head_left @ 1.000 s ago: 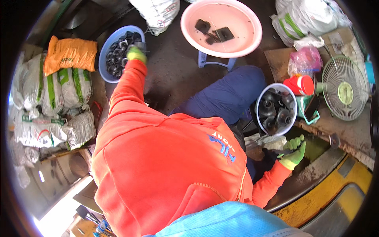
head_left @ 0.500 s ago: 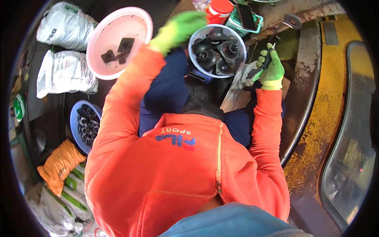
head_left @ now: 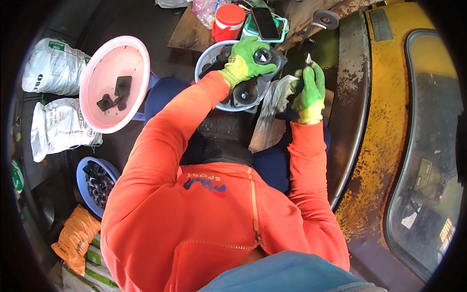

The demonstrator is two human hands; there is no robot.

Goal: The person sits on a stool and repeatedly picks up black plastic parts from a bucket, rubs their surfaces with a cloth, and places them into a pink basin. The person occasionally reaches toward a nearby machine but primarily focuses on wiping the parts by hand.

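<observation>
Over the pale blue basin [head_left: 198, 68], my gloved left hand [head_left: 245, 59] is closed on a black moulded part [head_left: 277, 61] with a round collar. Other flared black parts [head_left: 244, 92] lie in the basin below it, some hidden by the hand. My right hand [head_left: 311, 92], also in a green glove, is wrapped around a small dark-handled cutting tool [head_left: 308, 59]. The tool's pointed metal tip sticks up past the fingers; its exact kind is hard to make out. A crumpled grey cloth [head_left: 277, 97] lies just left of the right hand.
A pink basin [head_left: 99, 73] with a few dark pieces [head_left: 123, 86] stands at left. Below it is a blue basin [head_left: 82, 187] of small black parts. White sacks [head_left: 63, 124] line the left. A red-lidded container [head_left: 228, 22] and a phone [head_left: 265, 23] sit beyond; yellow rusty machinery [head_left: 384, 126] rises at right.
My left hand has come from beside the pink basin to the pale blue basin and taken hold of a black part. My right hand still grips the tool. The whole view has shifted.
</observation>
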